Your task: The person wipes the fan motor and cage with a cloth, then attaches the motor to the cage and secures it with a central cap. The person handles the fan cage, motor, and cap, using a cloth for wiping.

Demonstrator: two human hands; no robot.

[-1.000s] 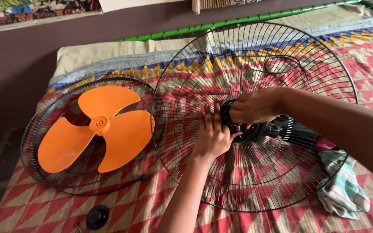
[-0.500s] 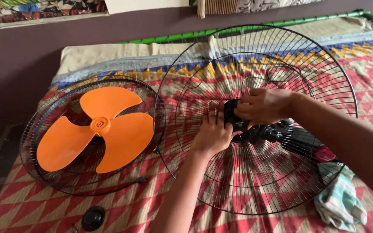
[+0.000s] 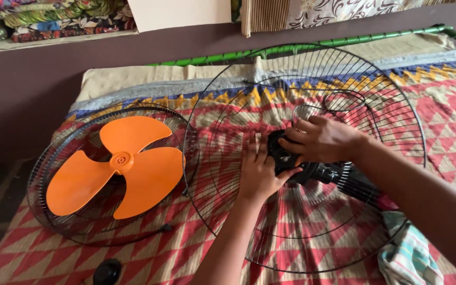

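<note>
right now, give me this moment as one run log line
left hand: flat on wire fan guard | right hand: gripping black hub | orange blade: lying in other guard, left

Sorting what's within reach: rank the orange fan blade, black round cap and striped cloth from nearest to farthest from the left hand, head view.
From the left hand:
1. Orange fan blade, to its left, inside the other grille.
2. Striped cloth, lower right, by the mat's edge.
3. Black round cap, bottom left; too close with the cloth to call.
</note>
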